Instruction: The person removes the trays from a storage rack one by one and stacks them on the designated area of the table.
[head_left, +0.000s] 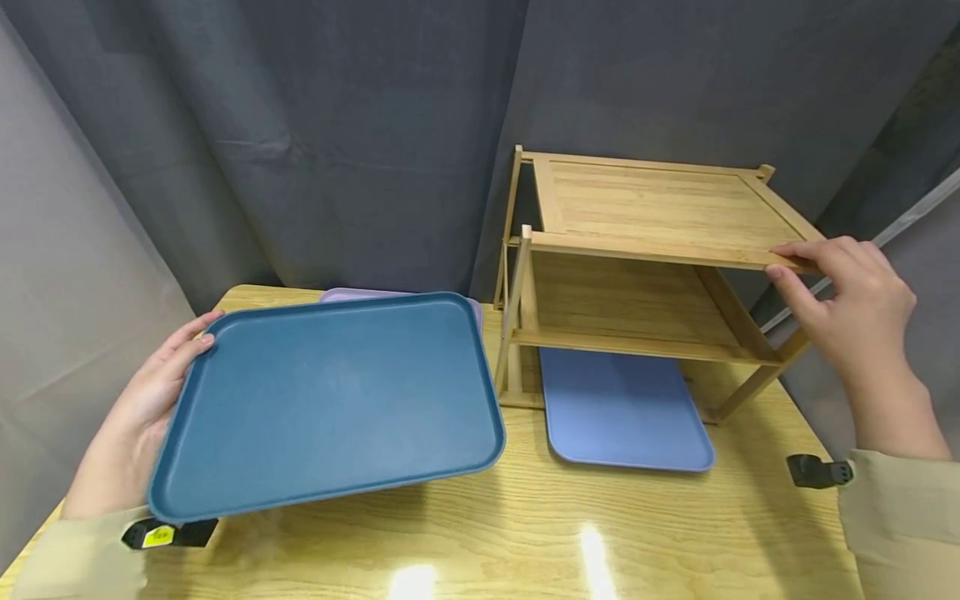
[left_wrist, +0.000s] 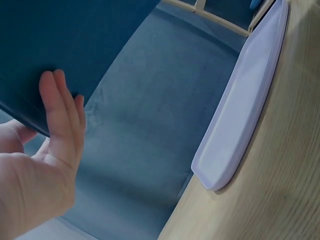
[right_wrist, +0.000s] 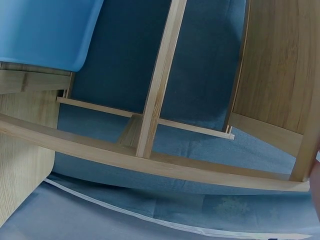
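seemingly to keep it level and off the wooden table (head_left: pixel 525 533), the left hand (head_left: pixel 138 417) grips the dark teal tray (head_left: pixel 330 400) by its left short edge — fingers curled over the rim from outside, the rest of the tray reaching away to the right above the tabletop. behind it a lilac tray (left_wrist: pixel 240 115) lies flat on the table. the right hand (head_left: pixel 847 308) steadies a two-tier bamboo rack (head_left: pixel 645 258), pinching the front right corner of its top shelf, thumb underneath and fingers on top. a periwinkle tray (head_left: pixel 622 412) lies on the table under the rack's lower shelf, jutting forward.
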